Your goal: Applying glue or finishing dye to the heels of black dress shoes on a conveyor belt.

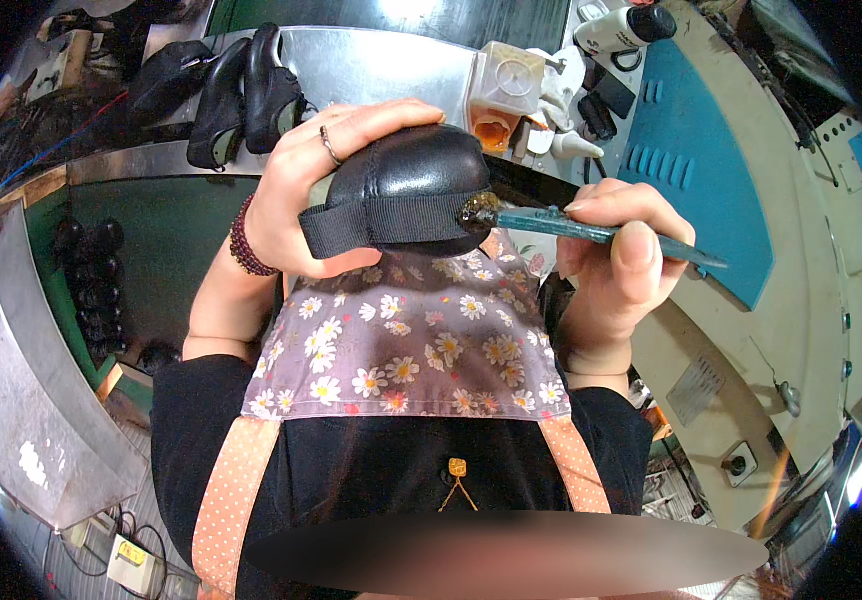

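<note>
My left hand grips a black leather shoe, its rounded end turned to the right. A strip of black ribbed webbing runs along the near side of the shoe, with a loose-looking end by my left palm. My right hand pinches the teal handle of a brush between thumb and fingers. The brush's dark, crusted tip touches the shoe at the right end of the webbing. Much of the shoe is hidden behind my left hand.
Black shoes stand on the metal surface at the far left. A translucent box sits beyond my hands, with an amber-coloured opening. Beside it are a white squeeze bottle and a black-capped bottle. A blue vented panel lies right.
</note>
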The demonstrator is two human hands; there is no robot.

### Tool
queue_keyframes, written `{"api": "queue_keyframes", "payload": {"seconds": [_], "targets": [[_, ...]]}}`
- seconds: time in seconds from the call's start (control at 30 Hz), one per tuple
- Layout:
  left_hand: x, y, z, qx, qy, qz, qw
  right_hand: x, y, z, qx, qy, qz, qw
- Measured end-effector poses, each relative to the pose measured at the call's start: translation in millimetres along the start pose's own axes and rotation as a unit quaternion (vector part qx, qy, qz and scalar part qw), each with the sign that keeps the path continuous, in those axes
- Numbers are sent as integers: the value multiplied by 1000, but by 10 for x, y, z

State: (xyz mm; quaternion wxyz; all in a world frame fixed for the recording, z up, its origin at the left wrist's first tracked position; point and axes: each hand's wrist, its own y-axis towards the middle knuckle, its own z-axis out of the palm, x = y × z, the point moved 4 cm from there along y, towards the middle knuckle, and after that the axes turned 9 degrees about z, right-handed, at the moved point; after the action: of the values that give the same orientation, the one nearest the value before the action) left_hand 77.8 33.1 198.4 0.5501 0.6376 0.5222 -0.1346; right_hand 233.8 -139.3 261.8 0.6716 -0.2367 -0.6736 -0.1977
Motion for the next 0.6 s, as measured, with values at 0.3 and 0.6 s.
{"api": "queue_keyframes", "payload": {"seconds": [0.3, 0.6], "targets": [[-9, -4, -8, 3, -5, -9, 1000, 180, -68, -92, -13, -135, -108, 985], [-8, -12, 18, -21, -144, -77, 986, 290, -81, -130, -84, -12, -113, 990]]}}
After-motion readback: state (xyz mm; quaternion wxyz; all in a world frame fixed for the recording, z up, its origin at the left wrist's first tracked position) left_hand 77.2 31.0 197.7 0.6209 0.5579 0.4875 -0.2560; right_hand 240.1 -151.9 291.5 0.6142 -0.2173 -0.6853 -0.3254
